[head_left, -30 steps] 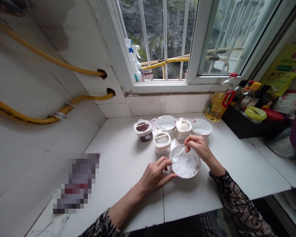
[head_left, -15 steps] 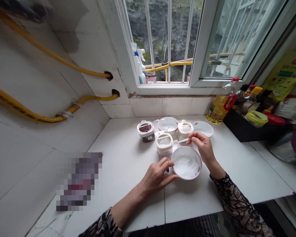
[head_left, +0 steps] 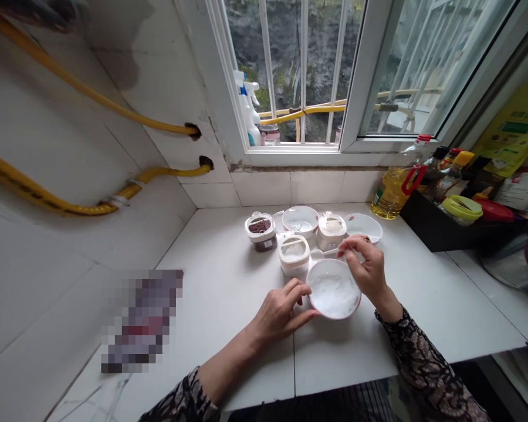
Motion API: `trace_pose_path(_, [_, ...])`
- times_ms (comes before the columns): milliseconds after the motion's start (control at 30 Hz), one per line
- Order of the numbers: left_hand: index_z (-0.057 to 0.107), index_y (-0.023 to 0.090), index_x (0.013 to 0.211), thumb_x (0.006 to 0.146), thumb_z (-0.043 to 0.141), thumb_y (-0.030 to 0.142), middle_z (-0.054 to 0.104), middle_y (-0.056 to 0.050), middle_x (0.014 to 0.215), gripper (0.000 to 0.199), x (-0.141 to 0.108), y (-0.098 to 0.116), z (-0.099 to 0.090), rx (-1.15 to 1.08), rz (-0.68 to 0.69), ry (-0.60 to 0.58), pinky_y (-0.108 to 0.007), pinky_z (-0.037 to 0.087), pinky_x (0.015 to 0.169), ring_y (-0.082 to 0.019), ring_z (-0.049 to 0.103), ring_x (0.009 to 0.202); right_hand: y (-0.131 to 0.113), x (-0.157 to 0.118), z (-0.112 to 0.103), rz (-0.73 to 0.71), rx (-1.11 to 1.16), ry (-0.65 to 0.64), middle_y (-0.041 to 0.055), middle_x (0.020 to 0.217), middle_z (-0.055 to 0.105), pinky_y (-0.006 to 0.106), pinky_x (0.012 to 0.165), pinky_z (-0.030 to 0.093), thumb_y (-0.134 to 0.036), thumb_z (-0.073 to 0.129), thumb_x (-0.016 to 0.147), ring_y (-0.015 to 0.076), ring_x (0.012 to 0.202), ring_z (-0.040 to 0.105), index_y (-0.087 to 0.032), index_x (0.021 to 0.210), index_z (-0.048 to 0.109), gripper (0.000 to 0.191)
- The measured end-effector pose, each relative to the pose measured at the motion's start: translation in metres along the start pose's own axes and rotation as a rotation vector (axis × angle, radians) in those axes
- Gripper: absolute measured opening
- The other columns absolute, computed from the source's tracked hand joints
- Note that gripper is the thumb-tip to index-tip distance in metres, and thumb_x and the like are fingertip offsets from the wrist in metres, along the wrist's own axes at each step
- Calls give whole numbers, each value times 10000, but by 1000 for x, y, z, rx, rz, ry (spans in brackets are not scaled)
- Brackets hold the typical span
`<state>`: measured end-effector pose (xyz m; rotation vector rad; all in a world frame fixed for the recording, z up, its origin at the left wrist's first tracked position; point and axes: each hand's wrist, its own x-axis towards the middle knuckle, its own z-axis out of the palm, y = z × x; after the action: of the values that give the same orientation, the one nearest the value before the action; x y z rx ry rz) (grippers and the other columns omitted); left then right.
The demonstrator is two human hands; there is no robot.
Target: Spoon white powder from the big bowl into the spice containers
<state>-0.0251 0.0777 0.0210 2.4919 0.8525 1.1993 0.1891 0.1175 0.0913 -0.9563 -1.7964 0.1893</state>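
My left hand (head_left: 279, 313) grips the near-left rim of a white bowl (head_left: 355, 298) with a pinkish edge, thumb low on its side and fingers at the rim. White grainy stuff or liquid lies in the bowl; which, I cannot tell. My right hand (head_left: 366, 266) pinches the handle of a small white spoon (head_left: 330, 252), held over the bowl's far edge and pointing left. Just left of the spoon stands a square jar (head_left: 294, 268) of white grains. Behind are a jar of dark red bits (head_left: 262, 239), another pale-filled jar (head_left: 331, 237) and a second bowl (head_left: 300, 214).
A white plate or shallow bowl (head_left: 374, 228) sits at the back right. Beyond it stand an oil bottle (head_left: 389, 193) and a black box (head_left: 440, 231) of condiments. A pixelated item (head_left: 143, 322) lies left on the white counter (head_left: 215, 281). The window (head_left: 299, 153) is at the back.
My right hand has turned a little and the spoon with it. The bowl's white contents look smoother and more spread. My left hand stays on the bowl.
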Motion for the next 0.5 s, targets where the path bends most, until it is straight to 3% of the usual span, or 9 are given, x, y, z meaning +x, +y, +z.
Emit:
trace_pose_path(67, [506, 183, 1014, 941, 572, 418, 561, -11, 820, 255, 0, 0, 0, 2, -4, -4, -182, 471, 482, -97, 571, 598, 5, 0, -4, 34, -60, -62, 1, 605, 646, 355, 788, 448, -118, 475, 814, 203, 682, 585, -225, 742, 597, 176])
trace_pose_path(267, [513, 185, 1022, 926, 600, 398, 572, -14, 838, 250, -1, -1, 0, -11, -13, -15, -184, 476, 492, -100, 580, 608, 16, -3, 5, -58, -211, -299, 1, 593, 626, 354, 814, 427, -98, 474, 761, 168, 605, 532, -200, 692, 601, 177])
trace_pose_path(500, [512, 184, 1025, 934, 588, 396, 565, -11, 823, 243, -1, 0, -1, -5, -11, -8, -185, 474, 490, -100, 573, 600, 4, -11, 14, 29, -16, -432, 11, 624, 664, 316, 756, 454, -56, 474, 739, 183, 694, 570, -203, 682, 617, 213])
